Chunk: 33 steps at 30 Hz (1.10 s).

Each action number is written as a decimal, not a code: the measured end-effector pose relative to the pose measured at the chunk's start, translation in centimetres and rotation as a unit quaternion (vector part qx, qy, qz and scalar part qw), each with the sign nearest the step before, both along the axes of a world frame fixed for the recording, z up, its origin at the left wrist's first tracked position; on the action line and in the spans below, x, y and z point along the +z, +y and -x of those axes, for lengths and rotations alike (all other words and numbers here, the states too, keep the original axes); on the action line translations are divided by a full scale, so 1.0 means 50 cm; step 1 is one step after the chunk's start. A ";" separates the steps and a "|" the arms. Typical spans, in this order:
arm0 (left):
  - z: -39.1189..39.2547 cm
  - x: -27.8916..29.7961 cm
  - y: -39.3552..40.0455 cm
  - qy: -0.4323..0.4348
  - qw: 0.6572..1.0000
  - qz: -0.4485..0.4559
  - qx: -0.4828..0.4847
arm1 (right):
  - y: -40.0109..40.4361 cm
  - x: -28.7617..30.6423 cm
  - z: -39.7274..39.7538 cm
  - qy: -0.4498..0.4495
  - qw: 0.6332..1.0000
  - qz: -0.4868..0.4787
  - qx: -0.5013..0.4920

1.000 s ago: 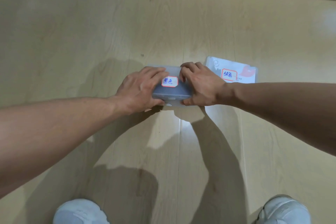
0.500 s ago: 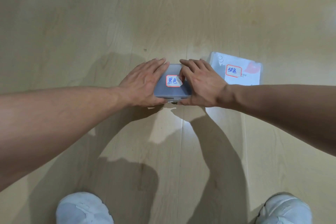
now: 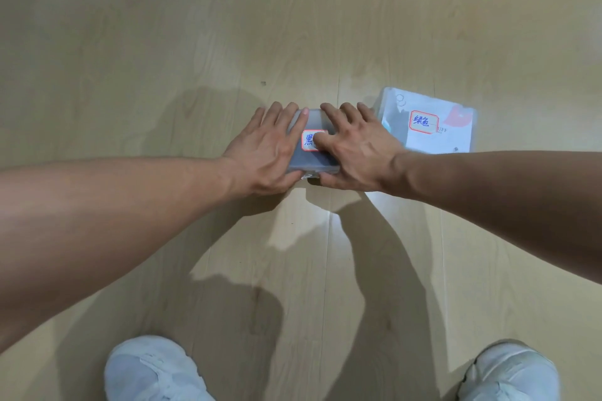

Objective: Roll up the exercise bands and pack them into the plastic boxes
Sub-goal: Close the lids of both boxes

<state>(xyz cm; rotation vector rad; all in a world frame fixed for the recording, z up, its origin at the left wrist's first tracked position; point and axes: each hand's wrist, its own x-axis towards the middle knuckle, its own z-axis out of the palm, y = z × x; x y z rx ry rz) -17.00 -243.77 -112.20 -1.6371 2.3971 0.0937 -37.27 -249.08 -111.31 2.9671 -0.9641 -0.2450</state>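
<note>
At six o'clock, low in the view, two white shoes, the left shoe point(image 3: 153, 371) and the right shoe point(image 3: 511, 371), are seen on the pale wooden floor point(image 3: 163, 42). Farther up, at the centre, a small grey plastic box point(image 3: 311, 161) with a red-edged label point(image 3: 311, 140) is pressed between both hands. The left hand point(image 3: 264, 146) is laid flat across the lid from nine o'clock, fingers straight. The right hand point(image 3: 355, 146) is spread over it from three o'clock, fingers extended and thumb resting on the label. Half a second ago the fingers were more arched over the lid; they have since been flattened, and the box has been kept in place. This is judged to mean the lid is being pushed shut on a packed band, though no band can be seen. At two o'clock, just beside the right hand, a clear plastic box point(image 3: 433, 127) with its own label is lying closed.
</note>
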 end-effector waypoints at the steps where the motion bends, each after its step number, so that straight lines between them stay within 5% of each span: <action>1: 0.003 -0.003 0.003 -0.011 1.000 0.000 0.001 | 0.001 -0.001 0.001 0.001 1.000 0.000 0.005; 18: 0.016 -0.011 0.012 -0.011 0.999 -0.006 0.039 | 0.033 -0.045 0.019 -0.036 0.995 0.058 0.073; 22: 0.015 -0.016 0.010 -0.014 0.999 -0.004 0.038 | 0.006 -0.045 0.060 -0.092 0.989 -0.038 0.113; 27: 0.015 -0.020 0.008 -0.016 0.999 -0.009 0.037 | -0.048 0.030 0.060 -0.117 0.961 -0.251 0.015; 33: 0.013 -0.019 0.010 -0.002 0.999 -0.011 0.040 | -0.101 0.090 0.032 0.003 0.978 -0.210 0.010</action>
